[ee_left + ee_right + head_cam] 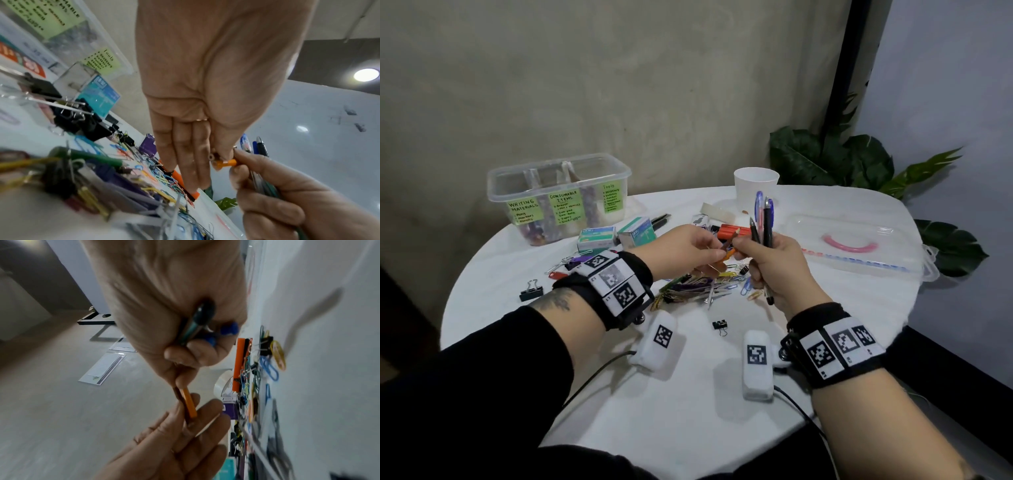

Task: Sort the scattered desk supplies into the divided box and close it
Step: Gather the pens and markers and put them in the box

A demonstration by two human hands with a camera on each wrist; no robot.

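The right hand (767,263) is gripping a bundle of pens (763,219) while the left hand (688,250) is pinching a short orange pencil (729,254) against it, gathering writing materials; next, carrying them to the divided box (558,195) beyond the left hand.

Head camera: above and behind both forearms, angled forward and down across the round table (688,404) toward its far edge and the wall. Left wrist camera: close under the left hand (205,81), facing along the fingers, table tilted. Right wrist camera: equally close on the right hand (168,305), table rotated upright. All three share the orange pencil (729,254) between the hands.
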